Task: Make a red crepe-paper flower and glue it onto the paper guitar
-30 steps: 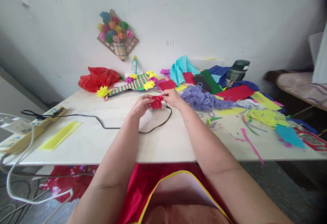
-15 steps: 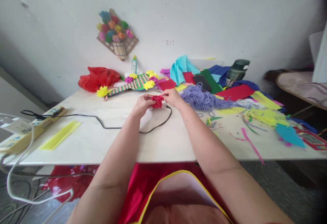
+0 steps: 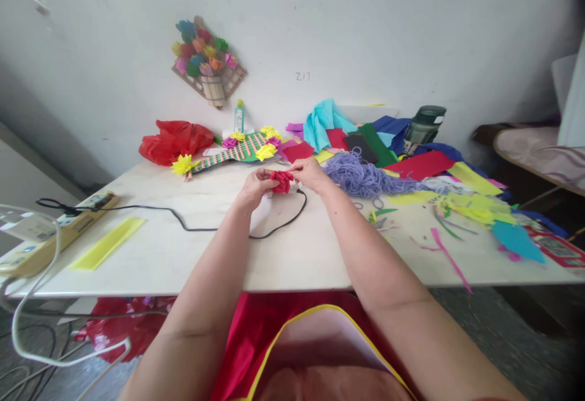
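While the white table [image 3: 292,267] carries lilac yarn [image 3: 356,173], the left hand [image 3: 253,189] and right hand [image 3: 311,175] both pinch the red paper flower [image 3: 282,182] near the table's middle. Their hold has barely changed this past second; fine shaping seemingly continues.

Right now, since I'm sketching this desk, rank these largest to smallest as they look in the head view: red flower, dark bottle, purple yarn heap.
1. Purple yarn heap
2. Dark bottle
3. Red flower, partly hidden
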A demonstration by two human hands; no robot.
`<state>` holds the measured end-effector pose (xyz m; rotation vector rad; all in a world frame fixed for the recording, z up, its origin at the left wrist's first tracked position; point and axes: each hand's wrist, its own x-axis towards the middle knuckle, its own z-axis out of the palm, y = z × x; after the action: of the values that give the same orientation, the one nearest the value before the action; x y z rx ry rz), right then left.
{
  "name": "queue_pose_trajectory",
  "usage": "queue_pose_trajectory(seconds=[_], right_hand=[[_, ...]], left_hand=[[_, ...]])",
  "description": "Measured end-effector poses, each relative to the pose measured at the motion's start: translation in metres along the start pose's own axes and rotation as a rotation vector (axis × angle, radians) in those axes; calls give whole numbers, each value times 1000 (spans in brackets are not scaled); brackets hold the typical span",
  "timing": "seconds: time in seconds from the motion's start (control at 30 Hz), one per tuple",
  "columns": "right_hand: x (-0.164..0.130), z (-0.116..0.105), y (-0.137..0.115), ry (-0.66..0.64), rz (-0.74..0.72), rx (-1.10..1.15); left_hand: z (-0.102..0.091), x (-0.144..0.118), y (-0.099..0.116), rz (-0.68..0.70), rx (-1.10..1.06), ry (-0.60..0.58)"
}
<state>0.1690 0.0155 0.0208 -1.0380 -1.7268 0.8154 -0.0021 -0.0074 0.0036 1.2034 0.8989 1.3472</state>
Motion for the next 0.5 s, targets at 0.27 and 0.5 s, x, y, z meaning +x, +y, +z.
queue_pose_trajectory(seconds=[0.27,0.5], right_hand=[[4,1,5,5,-61,10],[5,0,8,10,-186,-8]], left_hand=[[-3,0,-2,30,18,-40],[-6,2,-3,45,13,-111]])
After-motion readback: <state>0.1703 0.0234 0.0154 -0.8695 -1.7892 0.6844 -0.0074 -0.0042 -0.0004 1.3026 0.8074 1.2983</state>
